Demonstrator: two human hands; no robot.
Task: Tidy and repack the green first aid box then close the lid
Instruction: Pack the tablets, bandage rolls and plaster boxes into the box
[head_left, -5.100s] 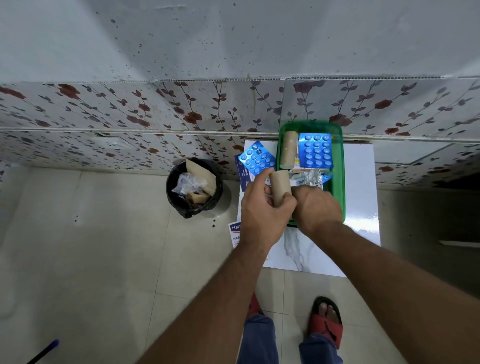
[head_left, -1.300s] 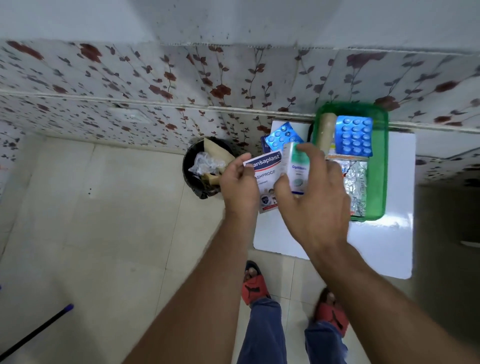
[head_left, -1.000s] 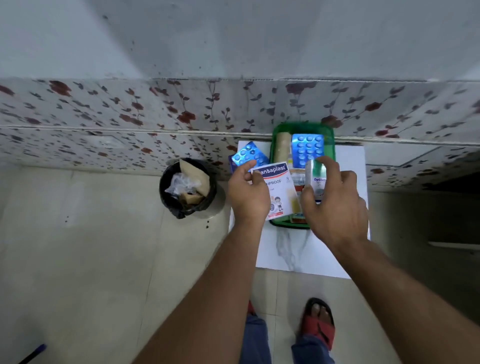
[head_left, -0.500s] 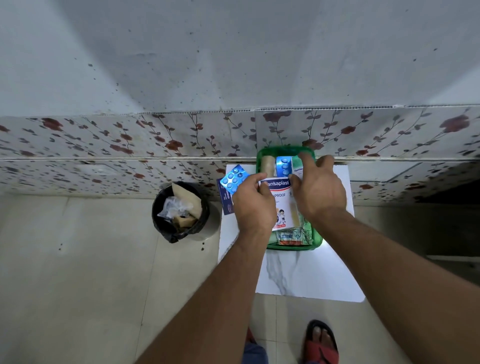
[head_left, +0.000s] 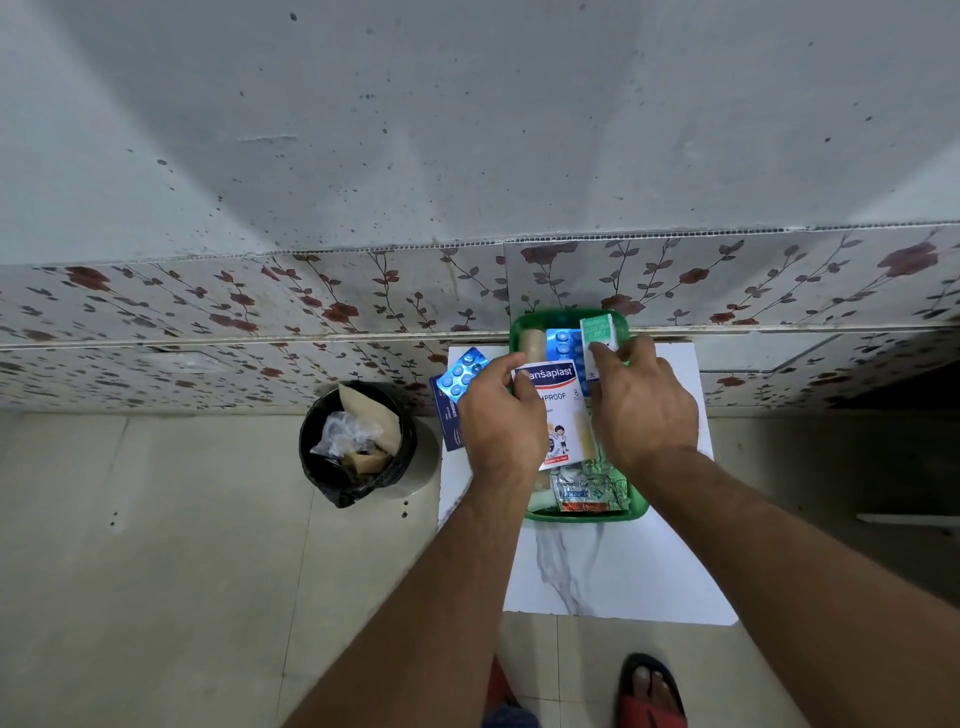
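Note:
The green first aid box (head_left: 637, 512) stands open on a white marble-patterned table (head_left: 618, 577) against the wall. My left hand (head_left: 498, 421) grips a white Hansaplast plaster pack (head_left: 558, 410) over the middle of the box. My right hand (head_left: 641, 400) holds a small green-and-white carton (head_left: 598, 335) upright at the box's far right corner. Inside lie a beige bandage roll (head_left: 532, 343), a blue blister pack (head_left: 563, 343) and foil sachets (head_left: 589, 488) at the near end. No lid shows.
A second blue blister pack (head_left: 460, 374) and a dark blue carton (head_left: 448, 421) lie on the table left of the box. A black bin (head_left: 356, 441) full of rubbish stands on the floor to the left. My sandalled feet (head_left: 649, 691) are below the table.
Both hands carried their packs from the left of the box to over it. The right hand has set the green-and-white carton down into the far right corner; the view has tilted upward.

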